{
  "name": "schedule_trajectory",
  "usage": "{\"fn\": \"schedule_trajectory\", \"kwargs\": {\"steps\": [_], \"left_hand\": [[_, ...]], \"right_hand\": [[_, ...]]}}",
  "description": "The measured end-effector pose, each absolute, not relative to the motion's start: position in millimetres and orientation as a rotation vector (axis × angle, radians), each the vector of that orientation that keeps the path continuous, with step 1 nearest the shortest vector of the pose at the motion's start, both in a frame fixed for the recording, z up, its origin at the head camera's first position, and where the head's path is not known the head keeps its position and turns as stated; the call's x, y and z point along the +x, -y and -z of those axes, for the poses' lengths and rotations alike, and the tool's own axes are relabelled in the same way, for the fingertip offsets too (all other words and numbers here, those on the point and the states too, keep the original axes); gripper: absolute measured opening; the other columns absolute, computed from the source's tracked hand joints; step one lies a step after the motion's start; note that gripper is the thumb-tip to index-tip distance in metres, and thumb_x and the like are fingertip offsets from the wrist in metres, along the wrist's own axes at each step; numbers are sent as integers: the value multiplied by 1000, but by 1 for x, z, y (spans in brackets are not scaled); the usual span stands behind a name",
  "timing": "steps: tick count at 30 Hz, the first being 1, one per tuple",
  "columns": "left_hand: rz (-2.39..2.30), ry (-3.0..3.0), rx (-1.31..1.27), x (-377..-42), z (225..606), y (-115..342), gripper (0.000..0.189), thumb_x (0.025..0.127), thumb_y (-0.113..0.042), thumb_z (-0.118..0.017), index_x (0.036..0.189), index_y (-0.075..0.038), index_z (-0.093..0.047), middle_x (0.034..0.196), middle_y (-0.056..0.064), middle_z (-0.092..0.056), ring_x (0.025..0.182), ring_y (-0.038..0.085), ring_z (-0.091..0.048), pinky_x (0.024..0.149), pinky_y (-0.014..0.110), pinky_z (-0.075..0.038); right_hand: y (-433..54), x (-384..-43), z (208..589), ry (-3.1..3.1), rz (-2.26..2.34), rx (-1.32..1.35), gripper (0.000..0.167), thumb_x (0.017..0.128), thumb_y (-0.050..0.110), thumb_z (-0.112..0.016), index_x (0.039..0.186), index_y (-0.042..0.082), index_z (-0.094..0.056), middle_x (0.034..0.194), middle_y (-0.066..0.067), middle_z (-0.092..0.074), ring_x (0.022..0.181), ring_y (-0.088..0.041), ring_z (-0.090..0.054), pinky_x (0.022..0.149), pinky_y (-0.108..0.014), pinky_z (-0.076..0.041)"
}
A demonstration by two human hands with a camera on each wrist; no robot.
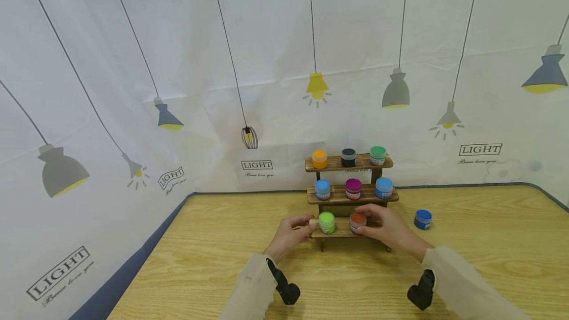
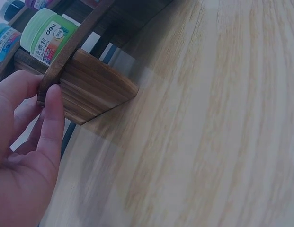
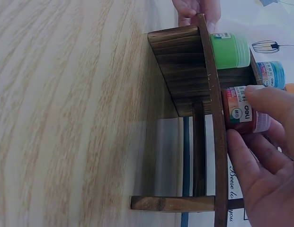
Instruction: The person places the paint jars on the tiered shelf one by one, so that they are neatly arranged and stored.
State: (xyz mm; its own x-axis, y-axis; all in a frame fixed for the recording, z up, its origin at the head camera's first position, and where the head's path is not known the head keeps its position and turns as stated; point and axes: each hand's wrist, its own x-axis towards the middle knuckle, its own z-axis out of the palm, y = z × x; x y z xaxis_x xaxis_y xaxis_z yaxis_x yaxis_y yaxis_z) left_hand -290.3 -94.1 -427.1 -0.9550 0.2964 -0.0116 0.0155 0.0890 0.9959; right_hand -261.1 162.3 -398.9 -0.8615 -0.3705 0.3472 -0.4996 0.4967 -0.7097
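A brown wooden three-tier stand (image 1: 342,234) holds small paint jars. On its lowest shelf stand a light green paint jar (image 1: 326,223) and, to the right, a reddish-brown paint jar (image 1: 357,223). My left hand (image 1: 291,235) pinches the left end of that shelf, as the left wrist view shows, with thumb and finger on the board's edge (image 2: 53,75). Thumb and fingers of my right hand (image 1: 387,227) grip the reddish-brown jar (image 3: 239,111), which is on or just over the shelf; exact contact is hard to tell.
Orange (image 1: 319,159), black (image 1: 348,157) and green (image 1: 378,155) jars line the top shelf. Two blue jars flank a purple jar (image 1: 353,188) on the middle one. A dark blue jar (image 1: 423,219) stands on the table right of the stand. A lamp-printed cloth (image 1: 275,172) hangs behind.
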Motion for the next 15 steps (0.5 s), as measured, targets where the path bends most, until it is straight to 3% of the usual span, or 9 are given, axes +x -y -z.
{"fn": "schedule_trajectory", "kwargs": {"steps": [15], "left_hand": [[-1977, -2133, 311, -270, 402, 92, 35, 86, 0, -53, 119, 11, -50, 96, 12, -53, 69, 10, -56, 73, 35, -51]], "right_hand": [[-160, -260, 399, 2579, -1321, 688, 38, 79, 16, -68, 111, -1, -56, 101, -12, -60, 89, -25, -58, 72, -31, -50]]}}
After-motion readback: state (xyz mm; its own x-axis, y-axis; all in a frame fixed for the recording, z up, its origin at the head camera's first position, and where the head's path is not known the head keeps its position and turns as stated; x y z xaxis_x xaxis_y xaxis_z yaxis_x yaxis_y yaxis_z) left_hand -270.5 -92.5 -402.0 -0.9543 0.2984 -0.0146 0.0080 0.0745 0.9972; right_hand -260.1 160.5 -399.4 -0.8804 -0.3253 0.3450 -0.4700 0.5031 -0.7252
